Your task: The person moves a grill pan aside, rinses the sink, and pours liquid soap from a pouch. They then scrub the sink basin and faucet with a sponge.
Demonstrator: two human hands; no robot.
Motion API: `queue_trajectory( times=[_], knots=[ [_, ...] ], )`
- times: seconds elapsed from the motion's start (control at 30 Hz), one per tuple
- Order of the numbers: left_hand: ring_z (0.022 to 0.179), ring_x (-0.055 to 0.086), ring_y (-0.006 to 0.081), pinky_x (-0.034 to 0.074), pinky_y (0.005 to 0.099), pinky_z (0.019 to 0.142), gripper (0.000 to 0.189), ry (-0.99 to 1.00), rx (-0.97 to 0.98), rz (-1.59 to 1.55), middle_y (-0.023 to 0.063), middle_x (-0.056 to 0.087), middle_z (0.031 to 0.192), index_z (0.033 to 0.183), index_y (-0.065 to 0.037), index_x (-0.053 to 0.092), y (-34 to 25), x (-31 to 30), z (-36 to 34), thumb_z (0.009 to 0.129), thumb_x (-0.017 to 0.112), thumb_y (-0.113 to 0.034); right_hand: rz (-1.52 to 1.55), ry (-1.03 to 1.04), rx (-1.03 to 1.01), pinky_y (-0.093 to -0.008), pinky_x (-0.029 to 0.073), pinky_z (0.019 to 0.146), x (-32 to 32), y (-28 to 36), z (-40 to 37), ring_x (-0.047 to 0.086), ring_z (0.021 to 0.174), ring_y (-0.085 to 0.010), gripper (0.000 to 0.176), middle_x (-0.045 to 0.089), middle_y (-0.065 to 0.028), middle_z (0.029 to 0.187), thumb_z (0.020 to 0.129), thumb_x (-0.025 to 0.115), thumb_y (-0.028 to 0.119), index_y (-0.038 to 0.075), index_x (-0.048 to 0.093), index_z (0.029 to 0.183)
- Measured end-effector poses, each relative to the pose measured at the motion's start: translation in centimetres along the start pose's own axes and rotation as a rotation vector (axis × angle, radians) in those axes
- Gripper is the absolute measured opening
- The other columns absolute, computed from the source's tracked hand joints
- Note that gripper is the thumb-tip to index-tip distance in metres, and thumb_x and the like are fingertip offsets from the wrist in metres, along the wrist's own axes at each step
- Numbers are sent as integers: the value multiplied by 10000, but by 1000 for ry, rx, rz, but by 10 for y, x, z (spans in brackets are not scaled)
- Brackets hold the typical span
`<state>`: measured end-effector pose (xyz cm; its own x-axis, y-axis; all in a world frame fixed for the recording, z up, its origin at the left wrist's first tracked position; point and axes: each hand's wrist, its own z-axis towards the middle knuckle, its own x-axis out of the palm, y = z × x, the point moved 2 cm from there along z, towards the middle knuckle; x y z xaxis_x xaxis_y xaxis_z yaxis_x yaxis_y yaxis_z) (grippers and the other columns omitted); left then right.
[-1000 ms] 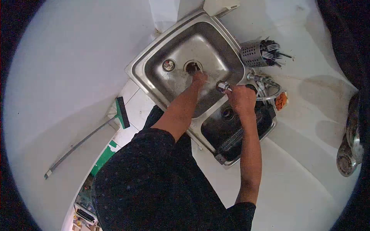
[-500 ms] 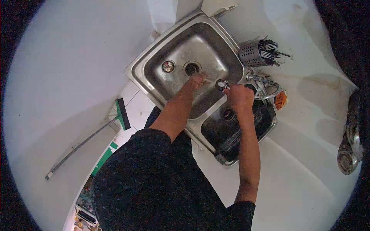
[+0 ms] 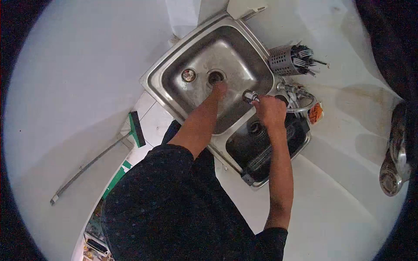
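- We take this for a kitchen, most likely in a home.
- A steel sink [image 3: 235,56] with 2 basins is set into a white counter [image 3: 348,209]. The bigger basin has a drain [image 3: 215,77] with a round plug [image 3: 188,75] beside it.
- A sprayer [image 3: 249,96] on a flexible metal hose [image 3: 302,108] reaches out from the tap fittings at the sink's edge.
- A perforated caddy [image 3: 281,61] just beside the sink holds forks [image 3: 305,54] and other cutlery.
- Something orange, perhaps a sponge [image 3: 315,113], sits near the hose.
- Metal cookware [image 3: 392,174] lies on the counter at our right. We cannot tell what kind.
- Below the counter we see a tiled floor [image 3: 153,124] with a long-handled squeegee [image 3: 137,128] on it.
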<state>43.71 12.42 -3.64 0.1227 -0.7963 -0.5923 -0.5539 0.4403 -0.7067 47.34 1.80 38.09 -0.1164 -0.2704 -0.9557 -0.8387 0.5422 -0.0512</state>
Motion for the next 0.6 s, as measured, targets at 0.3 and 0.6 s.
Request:
queue_trajectory(
  times=[0.3, 0.6],
  knots=[
    [883, 627, 305, 499, 434, 778, 307, -50, 222, 544, 128, 660, 911, 943, -73, 666, 33, 50, 8, 669, 716, -202, 120, -152, 54, -451, 497, 628, -55, 17, 12, 657, 717, -333, 281, 674, -147, 770, 825, 661, 385, 120, 707, 905],
    [654, 565, 203, 441, 386, 553, 140, -27, 291, -209, 77, 575, 754, 851, -94, 629, 57, 5, -41, 787, 633, -218, 129, -153, -34, -438, 503, 627, -63, 15, 9, 662, 729, -330, 303, 683, -143, 796, 816, 676, 390, 134, 725, 971]
  ],
)
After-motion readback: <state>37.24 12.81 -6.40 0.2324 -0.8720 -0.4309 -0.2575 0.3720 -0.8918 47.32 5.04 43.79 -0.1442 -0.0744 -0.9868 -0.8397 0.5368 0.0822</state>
